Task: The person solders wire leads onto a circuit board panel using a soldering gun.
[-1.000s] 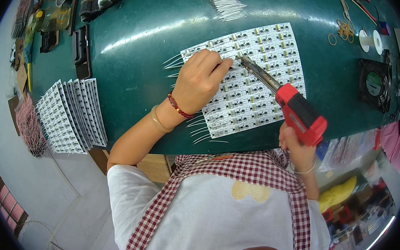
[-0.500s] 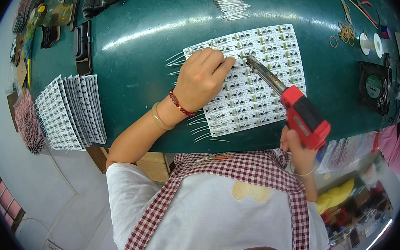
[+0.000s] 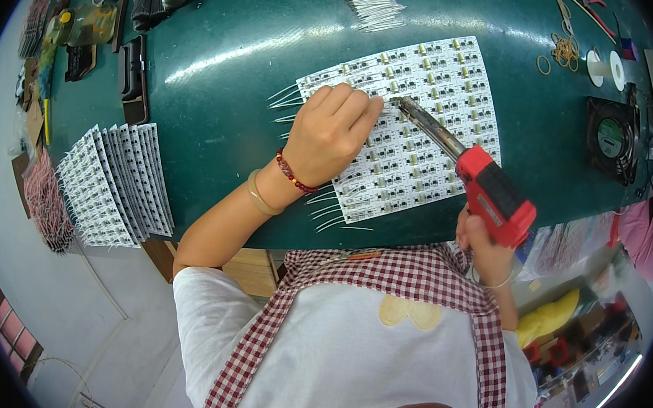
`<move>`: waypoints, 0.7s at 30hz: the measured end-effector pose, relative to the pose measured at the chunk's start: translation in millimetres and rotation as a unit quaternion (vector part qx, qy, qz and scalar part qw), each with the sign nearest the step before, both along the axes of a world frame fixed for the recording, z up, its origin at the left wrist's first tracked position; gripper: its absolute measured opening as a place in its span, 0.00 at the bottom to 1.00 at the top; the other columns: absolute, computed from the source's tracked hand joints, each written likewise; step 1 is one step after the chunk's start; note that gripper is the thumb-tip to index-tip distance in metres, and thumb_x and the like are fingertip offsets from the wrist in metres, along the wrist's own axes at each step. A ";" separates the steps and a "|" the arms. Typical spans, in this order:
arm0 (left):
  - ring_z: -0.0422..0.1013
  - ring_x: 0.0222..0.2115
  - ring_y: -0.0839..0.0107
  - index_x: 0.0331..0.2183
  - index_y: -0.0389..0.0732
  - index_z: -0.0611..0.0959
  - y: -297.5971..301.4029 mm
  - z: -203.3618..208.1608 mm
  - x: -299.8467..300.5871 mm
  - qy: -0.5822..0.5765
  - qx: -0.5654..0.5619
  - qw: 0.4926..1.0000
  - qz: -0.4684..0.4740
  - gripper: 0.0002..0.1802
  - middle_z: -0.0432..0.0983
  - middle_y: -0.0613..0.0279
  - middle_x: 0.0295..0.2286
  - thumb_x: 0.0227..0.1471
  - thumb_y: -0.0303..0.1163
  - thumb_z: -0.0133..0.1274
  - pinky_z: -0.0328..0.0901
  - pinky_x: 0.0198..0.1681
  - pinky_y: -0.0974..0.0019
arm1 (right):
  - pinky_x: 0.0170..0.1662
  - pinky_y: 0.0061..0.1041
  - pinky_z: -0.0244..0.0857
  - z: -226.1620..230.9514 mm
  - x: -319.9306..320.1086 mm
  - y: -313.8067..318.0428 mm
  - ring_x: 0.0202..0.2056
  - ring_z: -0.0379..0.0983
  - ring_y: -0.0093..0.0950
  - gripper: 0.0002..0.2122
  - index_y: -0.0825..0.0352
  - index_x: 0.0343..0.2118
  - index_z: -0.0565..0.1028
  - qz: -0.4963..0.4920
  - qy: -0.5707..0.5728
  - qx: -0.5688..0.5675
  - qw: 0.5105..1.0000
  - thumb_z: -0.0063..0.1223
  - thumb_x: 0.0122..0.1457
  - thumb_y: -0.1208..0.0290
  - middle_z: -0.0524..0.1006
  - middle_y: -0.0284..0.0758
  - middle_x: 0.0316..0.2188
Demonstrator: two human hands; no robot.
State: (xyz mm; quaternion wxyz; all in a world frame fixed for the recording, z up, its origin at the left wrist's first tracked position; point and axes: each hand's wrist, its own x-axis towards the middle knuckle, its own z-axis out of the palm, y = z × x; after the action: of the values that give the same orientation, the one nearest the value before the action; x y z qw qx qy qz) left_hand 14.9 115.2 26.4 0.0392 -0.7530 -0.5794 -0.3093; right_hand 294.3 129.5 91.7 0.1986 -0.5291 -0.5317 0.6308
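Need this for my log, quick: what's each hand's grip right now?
Left hand: curled over the white circuit-board sheet; whether it pinches anything cannot be told.
Right hand: closed, holding the red soldering gun.

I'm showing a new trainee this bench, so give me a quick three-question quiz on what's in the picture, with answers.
1. Which hand holds the red and black soldering gun?
2. True or false: the left hand is over the white circuit board.
3. Fill in the blank: on the green table, well to the right of the board, sits a black, square-framed ____.

Key:
1. The right hand.
2. True; it covers part of the board's left side.
3. Fan.
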 end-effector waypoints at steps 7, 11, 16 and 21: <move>0.65 0.24 0.68 0.30 0.36 0.82 2.0 2.6 0.3 -0.006 -0.010 1.000 -0.011 0.13 0.66 0.64 0.22 0.35 0.19 0.55 0.61 0.28 0.68 | 0.29 0.20 0.66 -5.7 7.8 -3.2 0.25 0.72 0.19 0.06 0.69 0.31 0.76 0.031 -0.031 0.016 0.999 0.60 0.52 0.76 0.77 0.30 0.25; 0.65 0.25 0.68 0.30 0.36 0.82 1.3 5.0 -0.4 0.010 -0.022 1.000 -0.008 0.13 0.66 0.64 0.22 0.35 0.20 0.55 0.61 0.29 0.67 | 0.22 0.17 0.59 0.4 3.0 -4.6 0.17 0.62 0.17 0.16 0.74 0.47 0.66 0.060 0.002 0.070 0.996 0.49 0.60 0.70 0.69 0.33 0.19; 0.66 0.27 0.68 0.31 0.37 0.82 1.2 5.7 0.9 0.017 -0.009 1.000 0.008 0.13 0.67 0.64 0.23 0.36 0.20 0.55 0.61 0.30 0.66 | 0.21 0.17 0.59 7.4 2.3 -6.1 0.17 0.62 0.18 0.19 0.73 0.50 0.64 0.014 0.032 0.017 0.999 0.49 0.60 0.68 0.69 0.34 0.20; 0.66 0.27 0.68 0.31 0.36 0.83 -4.4 10.3 4.1 0.006 -0.013 1.000 -0.002 0.14 0.66 0.64 0.23 0.35 0.20 0.55 0.60 0.29 0.66 | 0.21 0.17 0.58 9.5 4.3 -6.0 0.17 0.62 0.19 0.18 0.73 0.50 0.65 0.046 0.040 0.021 0.998 0.49 0.60 0.69 0.70 0.35 0.20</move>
State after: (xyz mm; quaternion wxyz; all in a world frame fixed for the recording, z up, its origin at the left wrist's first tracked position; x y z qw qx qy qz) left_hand 19.0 110.8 36.7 0.0324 -0.7564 -0.5820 -0.2970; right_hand 298.6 123.5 101.2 0.2019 -0.4744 -0.5601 0.6485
